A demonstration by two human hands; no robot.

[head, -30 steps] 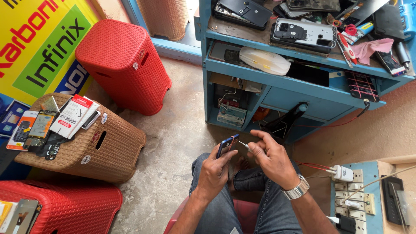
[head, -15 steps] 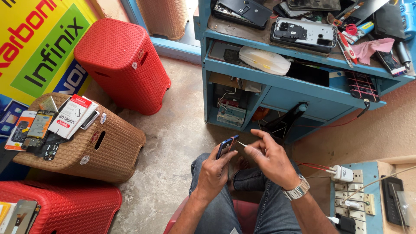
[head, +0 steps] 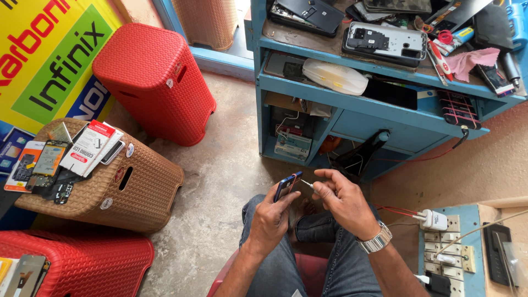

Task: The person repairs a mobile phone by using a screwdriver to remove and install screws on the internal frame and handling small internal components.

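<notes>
My left hand [head: 272, 212] grips a small dark phone [head: 287, 186] with a reddish edge, held on edge above my knees. My right hand [head: 344, 201], with a metal watch on its wrist, pinches a thin metal tool [head: 308, 186] whose tip points at the phone's side. Both hands are close together over my lap, in front of the blue workbench [head: 379, 82].
The blue workbench holds phone bodies [head: 384, 43], tools, a pink cloth [head: 468, 60] and a white pouch [head: 335, 77]. A red stool [head: 154, 82], a brown stool [head: 104, 176] with phone parts and boxes, and another red stool [head: 71, 264] stand left. A switchboard [head: 448, 247] with a charger sits at right.
The hands stay almost in place; the phone and tool have shifted only slightly as the right hand works the tool at the phone's edge.
</notes>
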